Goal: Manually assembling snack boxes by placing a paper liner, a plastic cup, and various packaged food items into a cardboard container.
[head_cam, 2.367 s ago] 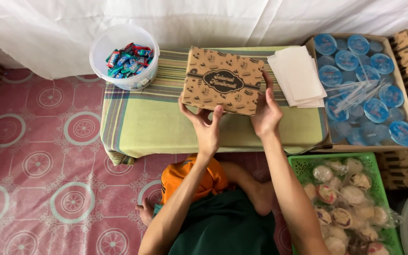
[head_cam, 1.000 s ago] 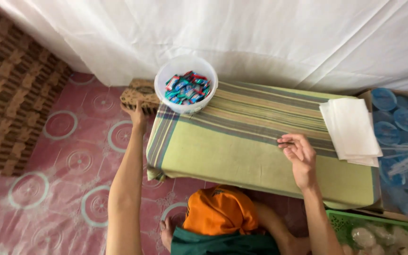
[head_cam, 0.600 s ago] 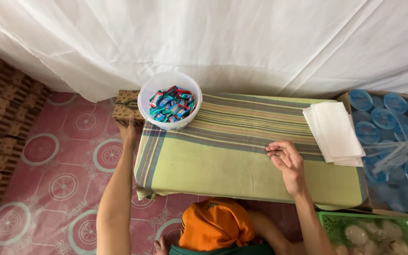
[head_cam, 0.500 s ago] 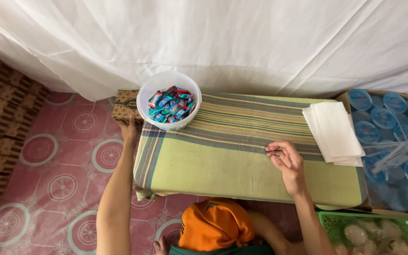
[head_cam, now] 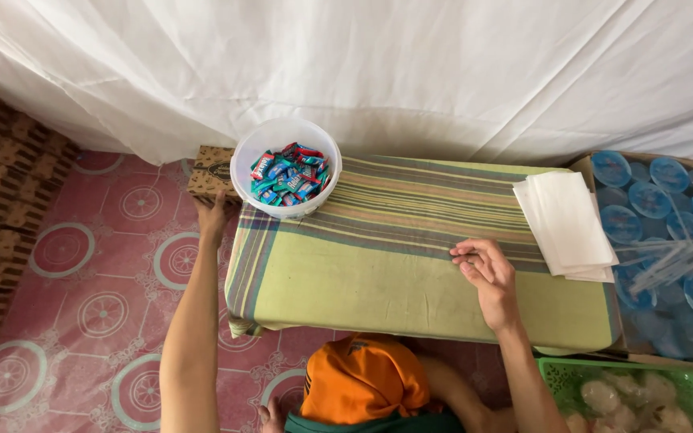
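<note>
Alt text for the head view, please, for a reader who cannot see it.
Seen from above, the left hand touches a brown patterned box on the pink floor beside a low cloth-covered table. The right hand rests on the cloth near white paper sheets; a candy tub stands at the table's corner.

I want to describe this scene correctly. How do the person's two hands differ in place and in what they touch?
The left hand reaches out beside the table and touches the brown patterned box on the floor; the right hand rests on the striped cloth and holds nothing. The left arm is stretched far; the right is bent close. Both are bare.
</note>
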